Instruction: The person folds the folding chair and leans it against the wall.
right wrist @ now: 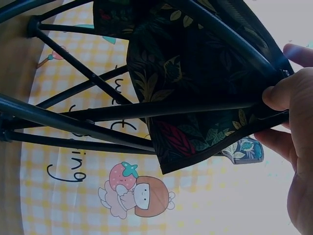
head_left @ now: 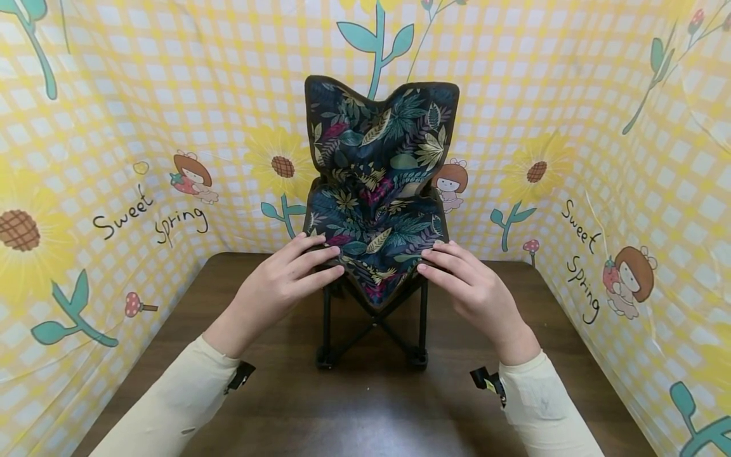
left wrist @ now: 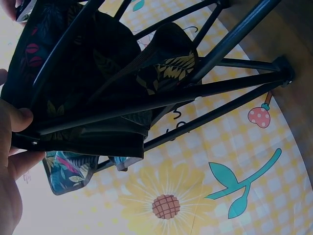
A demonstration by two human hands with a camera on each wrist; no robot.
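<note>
A small folding chair (head_left: 377,238) with dark, leaf-printed fabric stands unfolded, facing me. Its thin black legs (head_left: 374,322) cross in an X below the seat. At the seat's front left corner my left hand (head_left: 280,279) has its fingers over the edge. The left wrist view shows that thumb (left wrist: 19,118) against the underside, by the tube's end. My right hand (head_left: 476,285) grips the front right corner the same way, its thumb (right wrist: 278,95) beneath in the right wrist view. The seat fabric sags between the two corners.
The chair stands on a brown wooden table (head_left: 365,412). A yellow-checked cloth (head_left: 228,82) printed with sunflowers and figures hangs round the back and both sides, close behind the chair. A black strap (head_left: 240,376) sits at the left wrist, another (head_left: 490,384) at the right.
</note>
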